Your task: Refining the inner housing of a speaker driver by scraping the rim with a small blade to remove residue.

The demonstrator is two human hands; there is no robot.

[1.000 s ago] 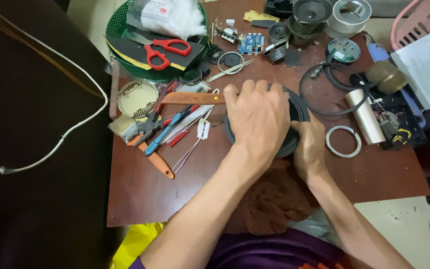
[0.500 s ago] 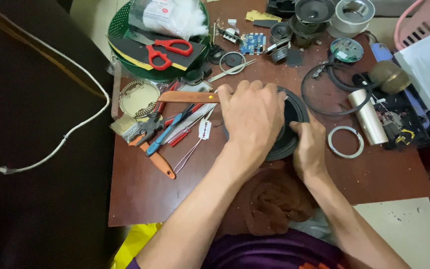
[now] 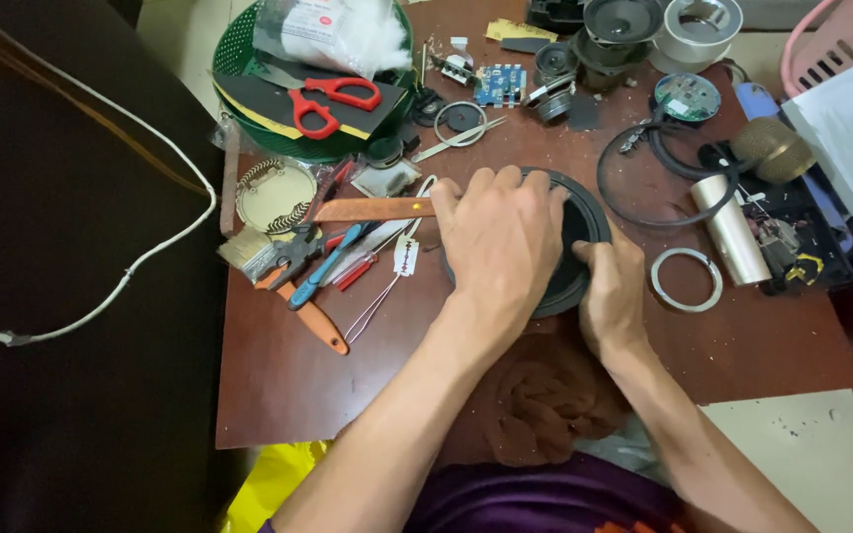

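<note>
Head view shows a round black speaker cone (image 3: 580,222) lying mid-table, the left hand (image 3: 501,242) spread flat over it, the right hand (image 3: 612,291) gripping its near rim. Around it, the scuffed brown wooden table (image 3: 278,385) holds one red-handled pair of scissors (image 3: 333,104), what seems a metal ring (image 3: 686,279), and a white cable (image 3: 165,242) trailing left.

Single head-worn view, looking steeply down from above the forearms onto a brown counter (image 3: 278,385). Close enough to fill most of the picture with the counter; dark floor along the left edge, pale floor at lower right. No second view to overlap.
</note>
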